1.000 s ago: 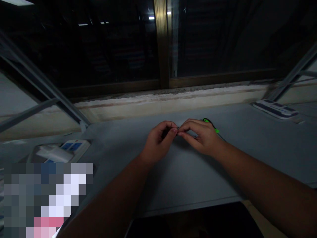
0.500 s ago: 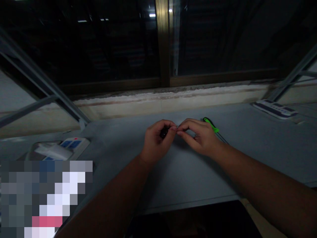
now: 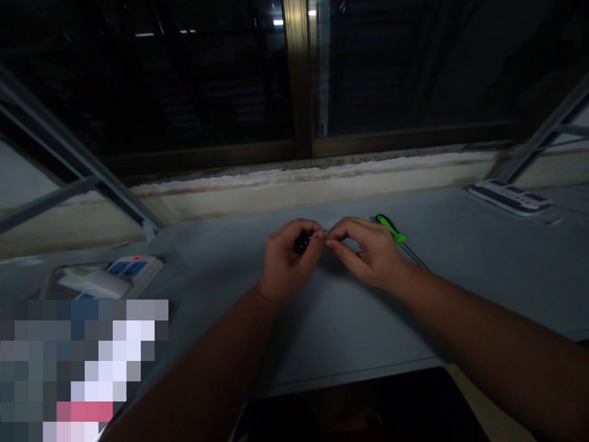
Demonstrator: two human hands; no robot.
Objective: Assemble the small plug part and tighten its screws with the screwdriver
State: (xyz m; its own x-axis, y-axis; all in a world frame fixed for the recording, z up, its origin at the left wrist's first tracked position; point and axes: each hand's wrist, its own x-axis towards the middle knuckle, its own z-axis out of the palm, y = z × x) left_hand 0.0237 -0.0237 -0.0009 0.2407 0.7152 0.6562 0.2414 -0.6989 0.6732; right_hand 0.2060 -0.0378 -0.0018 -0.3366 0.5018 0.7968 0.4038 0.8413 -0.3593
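Over the middle of the table, my left hand [image 3: 294,258] is closed around a small dark, shiny object [image 3: 302,243], mostly hidden by the fingers, so its kind does not show. My right hand [image 3: 363,248] is pinched, thumb against forefinger, its tips almost meeting those of the left hand. Something tiny seems to sit between the two pinches, too small to make out. Just beyond my right wrist lies a screwdriver [image 3: 390,229] with a green and black handle, its thin shaft running toward my forearm.
The grey table [image 3: 221,264] reaches back to a low wall under a dark window [image 3: 193,92]. A power strip [image 3: 508,197] lies at the back right. Another power strip [image 3: 146,268] with a white plug [image 3: 96,280] is at the left. Metal frame bars [image 3: 87,153] slant at both sides.
The fingertips have drawn very slightly apart, and a little more of the dark object shows in my left hand. The whole view has shifted slightly.
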